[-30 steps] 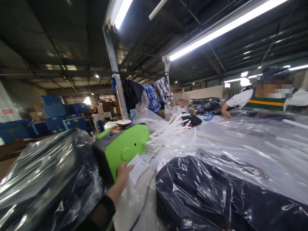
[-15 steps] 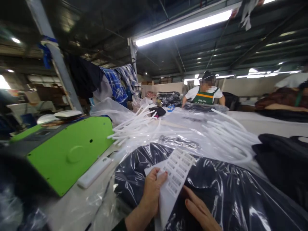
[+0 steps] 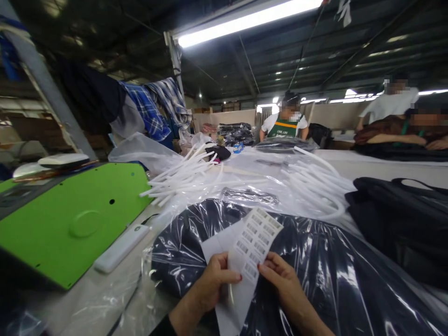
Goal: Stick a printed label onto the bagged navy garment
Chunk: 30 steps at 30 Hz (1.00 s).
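A white sheet of barcode stickers (image 3: 255, 238) is held up over a dark item in a clear plastic bag (image 3: 315, 261). My left hand (image 3: 217, 276) grips the sheet's left side, thumb lying across its front. On the right edge, the thumb and forefinger of my right hand (image 3: 278, 275) pinch the sheet near a lower sticker. Blank white backing paper hangs below and to the left, behind my left fingers. The bagged item lies flat under both hands.
Left of the bag are a green machine (image 3: 87, 219) and a white power bank-like block (image 3: 121, 247). White tubes (image 3: 185, 172) lie behind, with more at right. A black garment (image 3: 402, 224) lies on the right. Co-workers stand across the table, one in a green apron (image 3: 284, 127).
My right hand has come up from beside the sheet and now pinches its right edge. My left thumb has shifted lower on the sheet. The view has turned slightly right.
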Each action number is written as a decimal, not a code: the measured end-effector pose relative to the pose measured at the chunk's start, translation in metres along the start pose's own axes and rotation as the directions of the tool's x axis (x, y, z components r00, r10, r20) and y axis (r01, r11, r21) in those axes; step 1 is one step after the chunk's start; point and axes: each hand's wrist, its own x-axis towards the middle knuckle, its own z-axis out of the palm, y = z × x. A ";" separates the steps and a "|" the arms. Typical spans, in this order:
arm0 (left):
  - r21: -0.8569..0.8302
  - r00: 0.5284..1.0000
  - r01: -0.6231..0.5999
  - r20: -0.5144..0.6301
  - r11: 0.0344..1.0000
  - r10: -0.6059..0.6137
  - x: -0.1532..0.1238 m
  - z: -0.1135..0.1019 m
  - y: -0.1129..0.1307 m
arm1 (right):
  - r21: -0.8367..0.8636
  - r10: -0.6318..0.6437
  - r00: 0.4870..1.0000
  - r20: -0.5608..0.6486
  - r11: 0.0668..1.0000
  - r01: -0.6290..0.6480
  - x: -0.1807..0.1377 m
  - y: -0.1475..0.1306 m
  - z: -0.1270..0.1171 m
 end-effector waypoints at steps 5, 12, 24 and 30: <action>0.110 0.997 0.077 0.012 0.991 -0.079 0.003 0.003 0.002 | -0.061 -0.078 0.993 -0.089 0.995 0.073 0.004 0.003 -0.002; 0.104 0.987 0.000 -0.161 0.995 0.017 0.010 0.007 -0.013 | -0.302 -0.279 0.956 -0.093 0.923 0.240 0.000 0.006 -0.003; 0.179 0.995 0.006 -0.103 0.984 0.013 0.010 0.008 -0.019 | -0.510 -0.200 0.978 0.056 0.837 0.200 -0.003 0.003 -0.001; 0.221 0.994 -0.006 -0.109 0.975 0.031 0.012 0.007 -0.021 | -0.423 -0.181 0.983 0.035 0.888 0.178 -0.001 -0.001 0.000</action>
